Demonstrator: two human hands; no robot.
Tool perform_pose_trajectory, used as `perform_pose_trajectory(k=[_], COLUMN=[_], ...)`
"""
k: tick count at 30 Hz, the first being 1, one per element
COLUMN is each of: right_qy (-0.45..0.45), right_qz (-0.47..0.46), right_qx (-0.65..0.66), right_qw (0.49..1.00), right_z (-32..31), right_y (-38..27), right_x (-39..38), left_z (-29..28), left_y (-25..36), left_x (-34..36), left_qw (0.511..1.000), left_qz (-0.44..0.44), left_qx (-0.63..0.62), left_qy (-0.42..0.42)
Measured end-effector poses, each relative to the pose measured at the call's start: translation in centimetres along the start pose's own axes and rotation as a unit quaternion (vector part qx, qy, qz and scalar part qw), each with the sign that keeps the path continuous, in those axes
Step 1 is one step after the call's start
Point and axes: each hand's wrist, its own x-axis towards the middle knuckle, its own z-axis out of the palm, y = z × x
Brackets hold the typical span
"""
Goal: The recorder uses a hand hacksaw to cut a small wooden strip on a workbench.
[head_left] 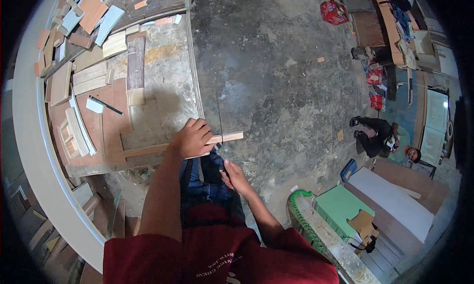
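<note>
My left hand (pixel 193 138) has its fingers curled over a narrow wooden strip (pixel 233 135) at the edge of the workbench (pixel 169 106); the strip lies across the bench and sticks out past its edge. My right hand (pixel 234 178) is closed on a dark saw handle just below the strip. The thin saw blade (pixel 220 116) runs away from me across the strip, just right of my left hand. On the bench, left of the strip, lie a black pen or pencil (pixel 112 108), a small white piece (pixel 94 105) and pale wooden battens (pixel 74 134).
Board offcuts (pixel 93 15) cover the bench's far left. Concrete floor (pixel 276 86) stretches right. Another person (pixel 377 136) sits or reclines at right. A red box (pixel 333 11) stands farther back. A green coiled hose (pixel 296 210) and stacked sheets (pixel 390 200) are at lower right.
</note>
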Motion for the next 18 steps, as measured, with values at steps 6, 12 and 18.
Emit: perform_pose_trajectory(k=[6,12,18], right_qy=[0.030,0.025,0.051], right_qz=[-0.008,-0.031,-0.063], right_qx=[0.014,0.066,0.015], right_qw=[0.999,0.997,0.997], right_z=[0.4,1.3,-0.9], right_y=[3.7,-0.6,5.5], right_x=[-0.6,1.5,0.0], left_z=[-0.2,0.1,0.1], left_y=[-0.2,-0.6,-0.1], left_x=[0.0,-0.1,-0.2], left_qw=[1.000,1.000,1.000], left_qz=[-0.003,0.018,0.005], left_qx=[-0.018,-0.007,-0.017], left_qy=[-0.016,-0.006,-0.018])
